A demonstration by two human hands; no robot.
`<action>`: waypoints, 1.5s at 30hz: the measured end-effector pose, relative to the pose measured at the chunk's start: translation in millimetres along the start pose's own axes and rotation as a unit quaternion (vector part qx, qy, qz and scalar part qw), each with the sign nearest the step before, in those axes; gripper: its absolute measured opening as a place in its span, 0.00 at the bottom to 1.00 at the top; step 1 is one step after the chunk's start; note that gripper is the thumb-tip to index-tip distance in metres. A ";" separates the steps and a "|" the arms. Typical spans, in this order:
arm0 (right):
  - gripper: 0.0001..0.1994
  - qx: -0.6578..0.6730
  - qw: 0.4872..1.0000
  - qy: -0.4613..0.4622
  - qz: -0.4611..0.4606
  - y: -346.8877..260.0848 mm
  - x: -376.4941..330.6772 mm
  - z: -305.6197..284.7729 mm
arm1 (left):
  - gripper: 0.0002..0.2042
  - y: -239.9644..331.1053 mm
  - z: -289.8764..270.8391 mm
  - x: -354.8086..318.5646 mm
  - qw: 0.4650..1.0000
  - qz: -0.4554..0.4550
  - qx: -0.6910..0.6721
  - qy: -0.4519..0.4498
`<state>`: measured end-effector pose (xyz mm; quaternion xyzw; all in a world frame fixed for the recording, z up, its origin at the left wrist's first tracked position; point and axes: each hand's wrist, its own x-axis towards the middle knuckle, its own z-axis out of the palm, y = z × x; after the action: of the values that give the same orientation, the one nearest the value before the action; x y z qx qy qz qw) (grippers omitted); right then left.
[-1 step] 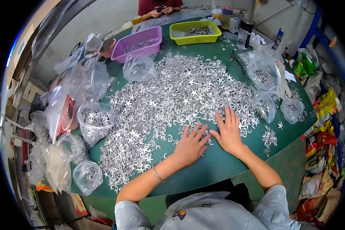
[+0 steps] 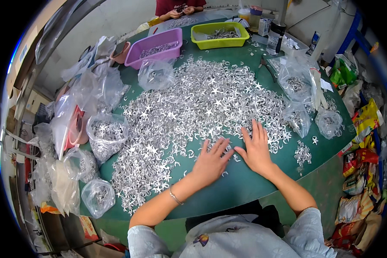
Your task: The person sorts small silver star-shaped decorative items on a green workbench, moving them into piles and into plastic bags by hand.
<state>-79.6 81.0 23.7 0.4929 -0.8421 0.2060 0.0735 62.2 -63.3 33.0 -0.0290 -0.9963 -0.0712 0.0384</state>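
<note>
A wide heap of small silvery metal pieces (image 2: 193, 99), many ring-shaped and some topped with stars, is spread over the green table (image 2: 228, 189). At its near edge my left hand (image 2: 210, 165) lies palm down with the fingers spread, a bracelet on its wrist. A few loose pieces show around those fingers. Just to the right, my right hand (image 2: 256, 148) rests flat, its fingertips touching the heap and its thumb stretched toward the left hand. Neither hand grips anything. What lies under the palms is hidden.
A purple basin (image 2: 137, 58) and a yellow-green basin (image 2: 219, 42) hold more pieces at the back. Clear bags of pieces (image 2: 107, 139) line the left side; others (image 2: 296, 116) lie right, near a small pile (image 2: 303, 154). Pliers (image 2: 266, 69) lie back right. Another person's hands (image 2: 180, 13) work opposite.
My left hand has shifted very slightly left, its fingers a little apart from where they were. The right hand has stayed in place.
</note>
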 end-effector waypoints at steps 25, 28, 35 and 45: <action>0.28 0.104 0.969 -0.139 -0.178 -53.8 -3.7 -8.4 | 0.19 -20.2 -29.7 -86.9 0.938 -0.289 -0.020 0.191; 0.21 0.137 0.958 -0.139 -0.212 -40.4 -9.4 -17.3 | 0.19 -30.0 -30.2 -93.1 0.927 -0.327 -0.044 0.178; 0.10 0.092 0.984 -0.001 -0.155 -3.8 6.7 -21.4 | 0.13 -36.9 -35.8 -116.6 0.927 -0.314 -0.044 0.201; 0.10 0.231 0.939 -0.047 -0.249 -112.5 38.8 13.4 | 0.10 -26.6 -22.9 -100.8 0.937 -0.282 -0.061 0.196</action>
<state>-1.2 -3.9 55.2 0.6995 -0.6241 0.3466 -0.0328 162.5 -98.1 43.7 0.2658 -0.9299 -0.1439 0.2094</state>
